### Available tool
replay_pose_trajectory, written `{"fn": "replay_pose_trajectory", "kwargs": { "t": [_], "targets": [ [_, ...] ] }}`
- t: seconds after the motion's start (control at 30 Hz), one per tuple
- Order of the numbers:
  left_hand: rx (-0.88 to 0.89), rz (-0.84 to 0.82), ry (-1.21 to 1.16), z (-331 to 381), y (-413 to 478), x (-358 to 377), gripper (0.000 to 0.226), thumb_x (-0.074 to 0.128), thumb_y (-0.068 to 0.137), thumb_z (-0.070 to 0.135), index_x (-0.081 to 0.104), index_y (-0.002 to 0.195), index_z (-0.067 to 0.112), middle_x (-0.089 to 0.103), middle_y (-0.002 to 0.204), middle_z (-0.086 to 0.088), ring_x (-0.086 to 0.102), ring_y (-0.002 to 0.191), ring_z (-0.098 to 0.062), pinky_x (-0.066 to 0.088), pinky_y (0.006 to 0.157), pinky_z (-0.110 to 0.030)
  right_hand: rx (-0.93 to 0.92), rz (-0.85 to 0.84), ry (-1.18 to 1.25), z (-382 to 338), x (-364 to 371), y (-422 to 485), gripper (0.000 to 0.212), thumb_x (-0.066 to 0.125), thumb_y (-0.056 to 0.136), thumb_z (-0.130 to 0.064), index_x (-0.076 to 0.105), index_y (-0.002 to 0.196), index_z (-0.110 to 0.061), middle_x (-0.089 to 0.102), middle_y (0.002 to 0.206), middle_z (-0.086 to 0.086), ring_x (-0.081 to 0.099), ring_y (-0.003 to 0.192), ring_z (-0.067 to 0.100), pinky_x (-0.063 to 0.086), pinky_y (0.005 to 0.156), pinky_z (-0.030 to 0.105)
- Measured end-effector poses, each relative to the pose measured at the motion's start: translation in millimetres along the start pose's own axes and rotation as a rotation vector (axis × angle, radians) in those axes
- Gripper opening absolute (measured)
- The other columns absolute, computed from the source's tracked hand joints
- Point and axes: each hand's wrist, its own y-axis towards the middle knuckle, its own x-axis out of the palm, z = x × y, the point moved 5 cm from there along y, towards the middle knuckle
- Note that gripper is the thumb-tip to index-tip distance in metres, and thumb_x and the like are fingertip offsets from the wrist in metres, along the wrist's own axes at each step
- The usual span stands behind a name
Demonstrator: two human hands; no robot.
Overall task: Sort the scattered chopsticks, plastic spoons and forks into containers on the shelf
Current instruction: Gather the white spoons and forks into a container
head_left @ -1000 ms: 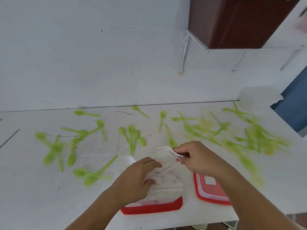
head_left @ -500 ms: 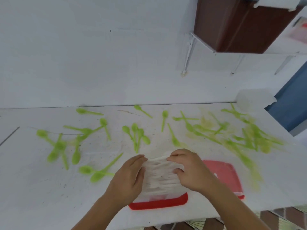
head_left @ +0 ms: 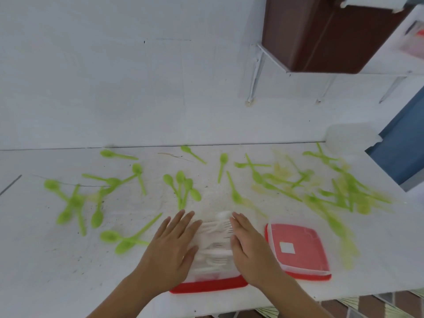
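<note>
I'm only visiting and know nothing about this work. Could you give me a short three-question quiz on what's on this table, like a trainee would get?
1. True or false: the red lid is closed over the container that holds the white forks.
2. What colour are the spoons scattered over the table? A) green B) blue C) black
3. Fill in: the left hand and right hand, fingers straight, lie on either ___ of the container.

Key: 1 false, the lid lies on the table to the container's right; 2 A; 3 side.
</note>
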Motion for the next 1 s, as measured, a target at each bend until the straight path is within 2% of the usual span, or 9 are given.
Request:
{"fn": "replay_pose_trajectory", "kwargs": {
  "t": [0.13, 0.23, 0.4, 0.47, 0.57, 0.67, 0.8, 0.9, 1.0],
  "targets": [
    [-0.029, -0.035, 0.017, -1, -3, 4, 0.05, 0.035, 0.107, 0.045, 0.047, 0.152, 0.027, 0.039, 0.164, 0.001, 0.035, 0.152, -0.019, 0.033, 0.122, -0.039, -0.112, -0.097, -0.198, -9, 10, -6, 0.057, 0.024, 0.111, -0.037, 0.011, 0.165, -0.02, -0.004, 0.169, -0.014, -0.015, 0.152, -0.006, -0.003, 0.128, 0.031],
    [-0.044, -0.041, 0.015, -4, -3, 3, 0.051, 0.033, 0.107, 0.041, 0.042, 0.156, 0.028, 0.037, 0.165, 0.004, 0.032, 0.153, -0.016, 0.027, 0.124, -0.04, -0.128, -0.189, -0.353, -11, 17, -4, 0.064, 0.017, 0.11, -0.044, -0.012, 0.163, -0.024, -0.025, 0.168, -0.01, -0.027, 0.151, 0.0, -0.008, 0.127, 0.033],
    [-0.023, -0.071, 0.063, 3, -1, 2, 0.055, 0.024, 0.11, 0.051, 0.039, 0.158, 0.028, 0.033, 0.166, 0.004, 0.025, 0.156, -0.019, 0.017, 0.125, -0.041, -0.143, -0.213, -0.38, -12, 17, -2, 0.064, 0.017, 0.11, -0.043, -0.014, 0.163, -0.026, -0.032, 0.166, -0.012, -0.033, 0.149, 0.003, -0.009, 0.127, 0.033],
    [-0.014, -0.058, 0.056, 4, 0, -2, 0.056, 0.025, 0.11, 0.053, 0.036, 0.159, 0.028, 0.027, 0.168, 0.004, 0.02, 0.157, -0.02, 0.015, 0.126, -0.042, -0.137, -0.146, -0.261, -12, 12, -3, 0.061, 0.022, 0.112, -0.039, -0.008, 0.164, -0.026, -0.022, 0.168, -0.016, -0.029, 0.151, 0.001, -0.007, 0.128, 0.032],
    [-0.028, 0.06, -0.083, -2, -1, -19, 0.054, 0.032, 0.11, 0.046, 0.041, 0.157, 0.023, 0.029, 0.168, 0.004, 0.019, 0.158, -0.017, 0.017, 0.127, -0.04, -0.082, 0.169, 0.15, -5, -7, -9, 0.055, 0.038, 0.111, -0.021, 0.02, 0.164, -0.023, 0.016, 0.17, -0.015, 0.004, 0.156, 0.0, 0.009, 0.128, 0.027],
    [-0.31, 0.248, -0.362, -33, -18, -30, 0.04, 0.038, 0.108, 0.037, 0.057, 0.141, 0.022, 0.051, 0.149, 0.005, 0.043, 0.144, -0.014, 0.033, 0.117, -0.032, 0.286, 0.401, 0.468, 33, -15, -15, 0.044, 0.044, 0.108, -0.012, 0.05, 0.15, -0.027, 0.051, 0.153, -0.008, 0.044, 0.143, 0.007, 0.033, 0.122, 0.034],
    [-0.955, 0.162, -0.991, -69, -55, -5, 0.024, 0.046, 0.11, 0.035, 0.069, 0.112, 0.026, 0.071, 0.123, -0.003, 0.07, 0.108, -0.025, 0.056, 0.094, -0.043, 0.763, 0.153, 0.795, 61, 7, -16, 0.021, 0.052, 0.105, -0.033, 0.068, 0.117, -0.027, 0.069, 0.124, 0.005, 0.067, 0.109, 0.024, 0.053, 0.102, 0.047],
    [-1.005, -0.013, -1.257, -50, -54, -3, 0.038, 0.041, 0.11, 0.043, 0.071, 0.125, 0.026, 0.075, 0.121, 0.006, 0.073, 0.108, -0.015, 0.061, 0.086, -0.04, 0.782, -0.019, 0.929, 43, 14, -20, 0.032, 0.047, 0.108, -0.037, 0.073, 0.113, -0.02, 0.079, 0.106, 0.002, 0.074, 0.096, 0.018, 0.054, 0.086, 0.036],
    [-0.982, -0.056, -1.268, -31, -38, -14, 0.045, 0.042, 0.106, 0.055, 0.075, 0.12, 0.029, 0.078, 0.115, 0.006, 0.073, 0.107, -0.014, 0.062, 0.089, -0.044, 0.738, 0.005, 0.856, 32, 14, -19, 0.034, 0.041, 0.11, -0.036, 0.073, 0.113, -0.023, 0.08, 0.1, -0.004, 0.072, 0.1, 0.016, 0.052, 0.087, 0.034]
  ]
}}
